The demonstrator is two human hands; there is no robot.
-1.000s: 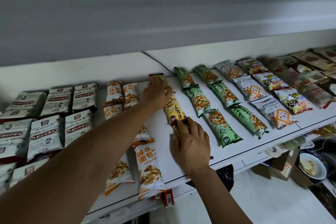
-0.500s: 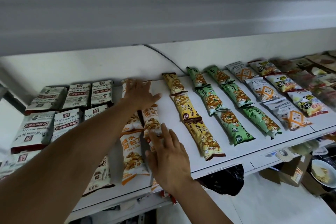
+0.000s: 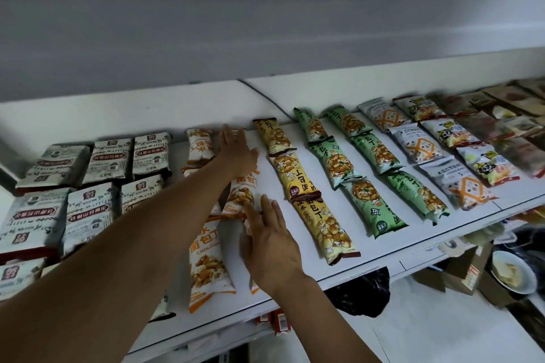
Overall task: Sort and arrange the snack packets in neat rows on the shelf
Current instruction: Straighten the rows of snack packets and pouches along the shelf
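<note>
Snack packets lie flat in rows on a white shelf (image 3: 383,250). My left hand (image 3: 237,150) rests flat, fingers spread, on the far orange-and-white crouton packets (image 3: 242,188). My right hand (image 3: 269,242) lies flat, fingers apart, on the right edge of the near orange-and-white packets, beside the large one (image 3: 206,259). To the right runs a straight column of three yellow packets (image 3: 298,177). Two columns of green packets (image 3: 365,203) follow it. My forearms hide part of the orange column.
Grey-and-white packets (image 3: 88,212) fill the left end. White packets with an orange cross (image 3: 418,144), panda packets (image 3: 483,162) and brown packets (image 3: 516,132) fill the right end. Below the shelf sit a black bag (image 3: 359,292), cardboard boxes (image 3: 460,271) and a white bowl (image 3: 513,271).
Both hands left the yellow column and shifted left onto the orange-and-white packets. The yellow packets now lie in a straight line. The camera turned slightly left.
</note>
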